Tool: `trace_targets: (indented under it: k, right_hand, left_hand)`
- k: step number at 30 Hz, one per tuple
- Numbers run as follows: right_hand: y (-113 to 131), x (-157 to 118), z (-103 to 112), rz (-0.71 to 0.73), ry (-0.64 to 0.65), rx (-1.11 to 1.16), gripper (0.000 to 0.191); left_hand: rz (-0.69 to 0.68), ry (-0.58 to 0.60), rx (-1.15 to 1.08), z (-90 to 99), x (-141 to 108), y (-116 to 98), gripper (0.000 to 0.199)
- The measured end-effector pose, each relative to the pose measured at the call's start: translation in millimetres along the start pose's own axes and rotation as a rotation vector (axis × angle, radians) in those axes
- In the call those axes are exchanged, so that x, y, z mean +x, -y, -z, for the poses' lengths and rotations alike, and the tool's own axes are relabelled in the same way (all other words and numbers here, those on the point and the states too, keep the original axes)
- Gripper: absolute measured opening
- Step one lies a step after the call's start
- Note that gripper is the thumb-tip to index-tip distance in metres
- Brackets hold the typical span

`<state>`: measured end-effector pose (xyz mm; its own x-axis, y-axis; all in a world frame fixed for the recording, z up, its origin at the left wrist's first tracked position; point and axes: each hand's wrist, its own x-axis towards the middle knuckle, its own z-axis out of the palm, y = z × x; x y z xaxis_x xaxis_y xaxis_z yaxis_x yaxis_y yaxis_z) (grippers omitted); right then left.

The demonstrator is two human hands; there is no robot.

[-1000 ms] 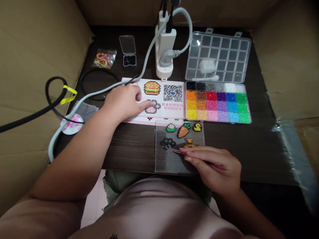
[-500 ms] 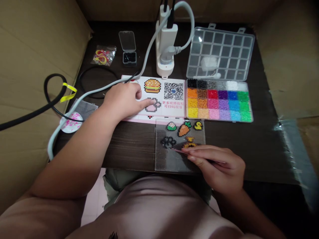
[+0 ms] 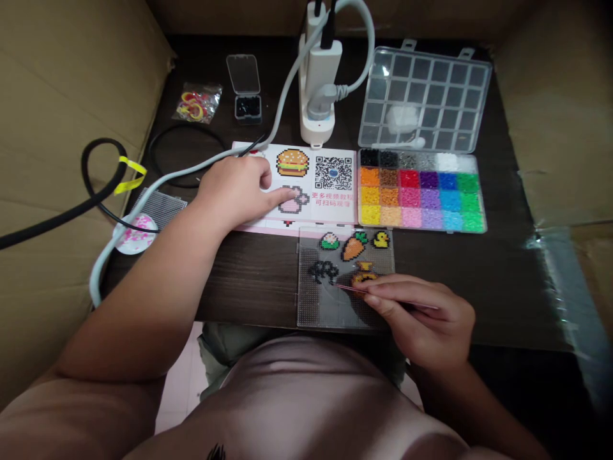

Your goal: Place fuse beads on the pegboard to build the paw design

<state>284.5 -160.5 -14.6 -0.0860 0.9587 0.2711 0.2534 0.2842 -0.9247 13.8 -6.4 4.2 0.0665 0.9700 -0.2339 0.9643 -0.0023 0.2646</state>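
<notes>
My left hand (image 3: pixel 242 188) lies on a printed pattern sheet (image 3: pixel 335 153), its thumb stretched onto the pink paw picture and apart from the bent fingers. It holds nothing. In my right hand (image 3: pixel 426 316) is a thin pair of pinkish tweezers (image 3: pixel 352 289), pinched between thumb and fingers. Their tip is over a clear pegboard (image 3: pixel 316 313), just right of a black bead outline (image 3: pixel 323 273). Finished-looking bead shapes stand on the board: a carrot (image 3: pixel 354 246), a yellow duck (image 3: pixel 382 240), a green-and-white piece (image 3: pixel 330 241) and an orange-and-brown one (image 3: pixel 364 267), partly hidden by my fingers.
An open bead box (image 3: pixel 421 191) with coloured compartments stands right of the sheet. Behind are a power strip (image 3: pixel 318 96) with a looping white cable, a small box of black beads (image 3: pixel 248 107) and a bag of rings (image 3: pixel 197 103). A white dish (image 3: pixel 136 235) holds pink beads.
The tweezers and my right hand have shifted slightly right, away from the black outline, with a dark bead now near the tip. My left hand stays on the sheet.
</notes>
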Motion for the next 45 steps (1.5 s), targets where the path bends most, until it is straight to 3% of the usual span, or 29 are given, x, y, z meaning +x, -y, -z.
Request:
trace_targets:
  k: [45]
  right_hand:
    - [0.9, 3.9, -0.2, 0.005, -0.026, -0.023, 0.021]
  left_hand:
    - [-0.01, 0.005, 0.062, 0.7, -2.0, 0.5, 0.055]
